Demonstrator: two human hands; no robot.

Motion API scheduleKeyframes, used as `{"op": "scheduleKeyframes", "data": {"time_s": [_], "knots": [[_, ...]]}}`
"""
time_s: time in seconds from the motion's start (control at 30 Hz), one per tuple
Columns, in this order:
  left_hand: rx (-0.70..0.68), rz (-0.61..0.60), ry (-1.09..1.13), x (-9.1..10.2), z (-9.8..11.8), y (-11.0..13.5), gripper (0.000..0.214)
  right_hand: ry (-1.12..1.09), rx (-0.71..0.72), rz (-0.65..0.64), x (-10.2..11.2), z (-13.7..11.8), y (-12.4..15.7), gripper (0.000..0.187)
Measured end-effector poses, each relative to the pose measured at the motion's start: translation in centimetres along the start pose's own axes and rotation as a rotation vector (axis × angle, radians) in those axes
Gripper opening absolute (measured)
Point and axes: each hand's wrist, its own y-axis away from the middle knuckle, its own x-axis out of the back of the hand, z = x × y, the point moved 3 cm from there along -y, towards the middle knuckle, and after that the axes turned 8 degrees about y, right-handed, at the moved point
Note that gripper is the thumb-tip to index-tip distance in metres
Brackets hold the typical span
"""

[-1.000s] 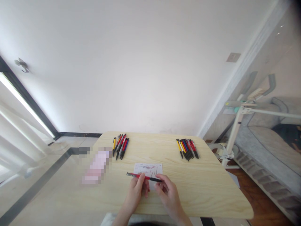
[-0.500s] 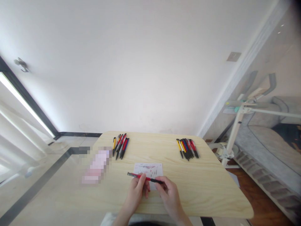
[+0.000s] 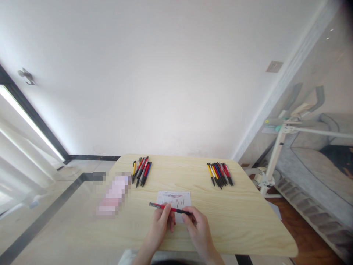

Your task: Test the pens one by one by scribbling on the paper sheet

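Note:
A red pen (image 3: 173, 209) with a black grip section lies across both my hands, above the near part of the table. My left hand (image 3: 162, 219) is closed on its red barrel, thumb on top. My right hand (image 3: 197, 222) pinches the black end; the tip is hidden by the fingers. Beneath the pen, a white sheet of paper (image 3: 180, 195) with reddish and dark marks lies flat, partly covered by my hands. Farther back are two groups of pens, a left bunch (image 3: 142, 171) and a right bunch (image 3: 220, 175), in red, yellow, blue, grey and black.
The pale wooden table (image 3: 248, 221) has rounded corners and meets the white wall (image 3: 176, 81) at the back. To the right stand a white exercise-machine frame (image 3: 277, 151) and a grey sofa (image 3: 311, 158). A pixelated pink patch (image 3: 114, 195) covers the left side.

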Motion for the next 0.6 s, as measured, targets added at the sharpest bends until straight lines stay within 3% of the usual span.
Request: {"op": "scheduleKeyframes", "data": {"time_s": [0.2, 0.6], "knots": [[0.003, 0.050, 0.040, 0.18, 0.08, 0.00, 0.043, -0.083, -0.023, 0.017, -0.07, 0.63, -0.05, 0.025], [-0.006, 0.028, 0.007, 0.33, -0.25, -0.02, 0.045, -0.101, -0.009, -0.017, 0.04, 0.61, 0.09, 0.026]]}}
